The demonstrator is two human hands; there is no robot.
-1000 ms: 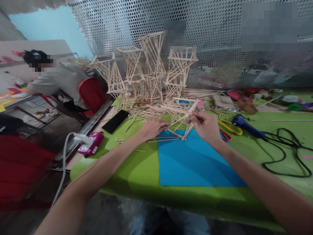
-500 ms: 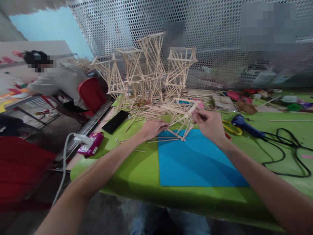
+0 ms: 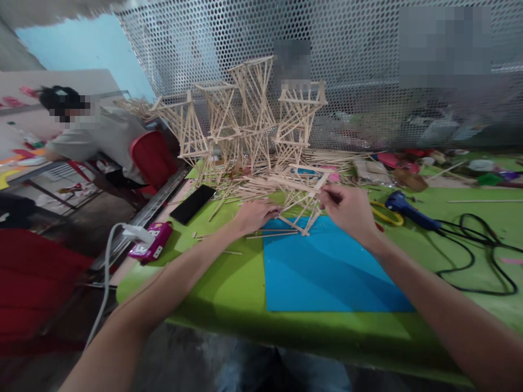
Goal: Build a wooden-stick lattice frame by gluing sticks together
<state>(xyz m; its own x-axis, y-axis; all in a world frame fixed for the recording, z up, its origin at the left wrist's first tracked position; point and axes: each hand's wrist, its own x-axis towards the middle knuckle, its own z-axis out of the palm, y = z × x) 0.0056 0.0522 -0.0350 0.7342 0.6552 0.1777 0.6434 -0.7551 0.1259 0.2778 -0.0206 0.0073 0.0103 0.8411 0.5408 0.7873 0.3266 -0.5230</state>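
Note:
A small frame of thin wooden sticks [image 3: 304,198] stands at the far edge of a blue mat [image 3: 327,272] on the green table [image 3: 229,288]. My right hand [image 3: 349,209] is closed in a pinch on a stick at the frame's upper right corner. My left hand [image 3: 255,214] rests with curled fingers on loose sticks [image 3: 245,188] at the frame's left side; whether it grips one is hidden. Behind them rise several taller stick towers [image 3: 249,117].
A black phone [image 3: 193,202] and a pink charger block [image 3: 153,243] with a white cable lie at the left. A blue glue gun [image 3: 404,207], yellow scissors [image 3: 386,213] and a black cord [image 3: 478,245] lie at the right. Perforated metal sheet behind. A person sits far left.
My right hand has crept slightly up and to the right along the frame's top corner. My left hand has stayed put.

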